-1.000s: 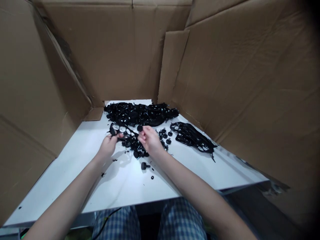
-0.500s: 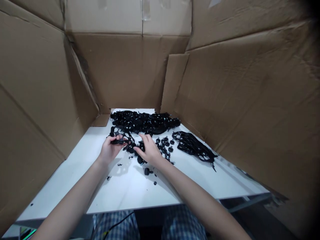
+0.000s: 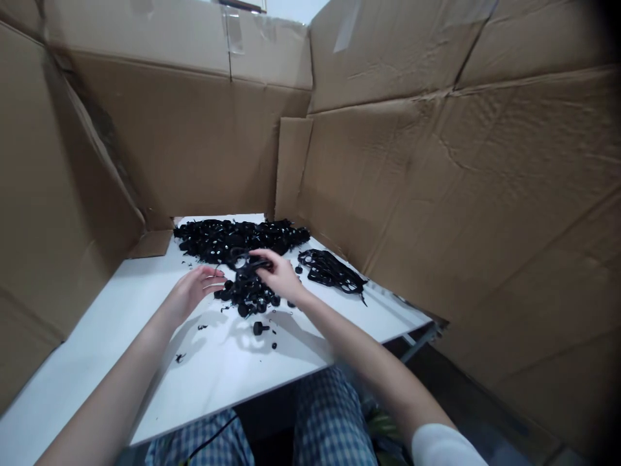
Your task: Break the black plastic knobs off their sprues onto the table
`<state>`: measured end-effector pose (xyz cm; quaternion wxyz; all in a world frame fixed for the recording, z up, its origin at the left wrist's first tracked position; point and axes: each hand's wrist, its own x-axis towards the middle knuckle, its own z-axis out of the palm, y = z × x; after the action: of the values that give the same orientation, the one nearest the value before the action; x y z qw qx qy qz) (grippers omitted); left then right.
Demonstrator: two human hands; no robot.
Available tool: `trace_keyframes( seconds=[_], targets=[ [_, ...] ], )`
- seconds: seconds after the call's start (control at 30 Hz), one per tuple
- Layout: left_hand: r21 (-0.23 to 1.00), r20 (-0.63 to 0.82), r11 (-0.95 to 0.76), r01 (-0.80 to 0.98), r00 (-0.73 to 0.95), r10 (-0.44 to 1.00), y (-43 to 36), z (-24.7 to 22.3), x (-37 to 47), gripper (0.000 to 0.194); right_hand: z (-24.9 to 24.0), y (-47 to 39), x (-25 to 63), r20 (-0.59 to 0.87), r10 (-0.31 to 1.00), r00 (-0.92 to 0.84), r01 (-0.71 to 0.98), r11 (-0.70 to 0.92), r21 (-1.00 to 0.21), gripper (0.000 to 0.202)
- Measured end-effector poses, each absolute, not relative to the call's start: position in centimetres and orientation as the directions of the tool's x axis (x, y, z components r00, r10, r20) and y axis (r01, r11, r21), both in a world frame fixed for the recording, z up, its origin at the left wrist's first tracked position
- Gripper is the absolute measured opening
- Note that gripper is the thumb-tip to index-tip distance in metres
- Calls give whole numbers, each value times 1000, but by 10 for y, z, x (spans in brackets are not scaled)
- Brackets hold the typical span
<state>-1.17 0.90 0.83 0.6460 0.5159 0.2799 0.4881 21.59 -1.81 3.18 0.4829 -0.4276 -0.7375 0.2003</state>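
Observation:
My right hand (image 3: 281, 277) is closed on a black, flexible webbed strip with round holes (image 3: 239, 260), lifted over the table. My left hand (image 3: 195, 288) is just left of it, fingers stretched out and apart, with nothing visible in them. Below the strip lies a loose heap of small black knob-like parts (image 3: 248, 299), some with shiny metal bits. Part of this heap is hidden by the strip and my right hand. One black knob with a stem (image 3: 259, 328) lies alone nearer the front edge.
A long pile of tangled black parts (image 3: 218, 239) stretches along the back of the white table (image 3: 218, 388). To the right lies a bundle of black webbed strips (image 3: 332, 270). Cardboard walls (image 3: 204, 142) enclose the back and sides. Small black scraps (image 3: 180, 357) dot the front.
The webbed strip has passed from my left hand to my right hand, and my left fingers have opened. The camera view has turned to the right.

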Motion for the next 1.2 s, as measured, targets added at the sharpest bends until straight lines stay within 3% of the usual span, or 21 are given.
trace_keyframes(
  seconds=[0.1,0.13,0.2,0.33,0.47,0.57,0.63,0.77,0.93,1.07,1.2],
  targets=[
    [991,122,-104,-81,267,956,7,7,-8,31,69,-27,256,595,803,-34,716,435,-546,41],
    [993,116,-116,-15,242,963,6,6,-6,28,80,-30,270,577,817,-17,841,323,-433,43],
    [989,119,-135,59,213,970,5,2,-1,21,97,-34,296,393,917,68,995,-33,-98,47],
    [956,174,-211,204,186,967,3,-5,5,15,97,-37,327,172,964,203,970,-222,98,39],
    [858,278,-351,374,236,931,-2,-6,7,13,72,-30,330,50,983,178,959,-184,216,34],
    [769,339,-456,448,319,885,-6,-6,9,12,60,-17,324,-95,975,200,956,-173,237,28],
    [721,359,-499,481,357,862,-7,-7,11,12,58,-9,315,-108,970,217,953,-186,239,33],
    [653,390,-539,531,374,841,-4,-11,15,12,62,9,276,72,988,140,965,-152,213,25],
    [580,428,-582,570,394,813,3,-16,18,11,67,64,204,244,962,-119,990,97,100,39],
    [509,456,-587,629,382,804,5,-13,13,12,65,127,167,256,945,-203,976,217,-30,65],
    [449,482,-546,707,323,814,7,-9,7,14,55,169,162,234,952,-196,961,234,-149,58]
  ],
)
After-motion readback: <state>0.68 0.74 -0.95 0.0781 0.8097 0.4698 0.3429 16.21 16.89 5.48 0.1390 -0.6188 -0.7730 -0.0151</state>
